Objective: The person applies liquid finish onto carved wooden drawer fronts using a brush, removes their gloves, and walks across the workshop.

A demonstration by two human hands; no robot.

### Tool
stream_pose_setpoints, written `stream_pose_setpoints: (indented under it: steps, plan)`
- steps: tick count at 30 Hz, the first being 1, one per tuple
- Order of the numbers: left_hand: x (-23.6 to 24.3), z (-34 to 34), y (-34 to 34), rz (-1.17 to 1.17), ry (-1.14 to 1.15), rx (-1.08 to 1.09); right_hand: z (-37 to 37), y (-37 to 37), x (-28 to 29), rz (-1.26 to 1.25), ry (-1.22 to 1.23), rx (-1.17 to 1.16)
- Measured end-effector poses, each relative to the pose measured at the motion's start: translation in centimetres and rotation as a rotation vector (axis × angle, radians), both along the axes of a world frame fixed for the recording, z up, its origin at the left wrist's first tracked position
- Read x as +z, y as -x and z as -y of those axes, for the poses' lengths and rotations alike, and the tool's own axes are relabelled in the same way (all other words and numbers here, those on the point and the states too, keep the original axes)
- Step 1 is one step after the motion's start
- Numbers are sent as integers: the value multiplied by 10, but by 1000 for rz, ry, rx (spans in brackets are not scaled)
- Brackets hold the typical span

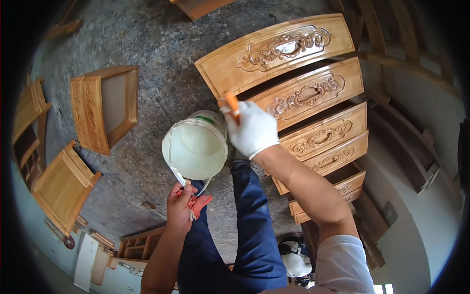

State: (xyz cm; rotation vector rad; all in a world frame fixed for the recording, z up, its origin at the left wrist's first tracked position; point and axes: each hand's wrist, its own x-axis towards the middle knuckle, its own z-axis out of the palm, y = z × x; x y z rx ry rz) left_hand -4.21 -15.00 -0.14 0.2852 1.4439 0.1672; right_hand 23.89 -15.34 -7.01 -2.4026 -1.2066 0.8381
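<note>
My right hand (249, 128), in a white knit glove, grips an orange-handled brush (232, 104) at the lower left corner of the top carved drawer (259, 73); whether the bristles touch it I cannot tell. My bare left hand (180, 206) is closed on the handle of a white bucket (193, 152), with a red cloth or glove (200, 203) bunched in the same fingers. The bucket has pale liquid or a pale inside. More carved drawer fronts (313, 98) jut out in a stack at the right, glossy and light wood.
A loose carved drawer (90, 112) lies on the stained floor (152, 59) at left, beside more wooden pieces (63, 191). Dark planks (401, 142) lean by the wall at right. A white-and-dark heap (296, 262), unclear what, is at lower right, behind my legs.
</note>
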Motion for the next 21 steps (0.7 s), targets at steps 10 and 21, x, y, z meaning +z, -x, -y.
stream_pose_setpoints:
  steps: [10, 21]
  plan:
    - [-10, 6, 5, -41, -23, 90, 70, -288, -34, 346, 45, -493]
    - [-8, 11, -1, -113, -15, -53, 133, -362, -58, -423, -415, -1356]
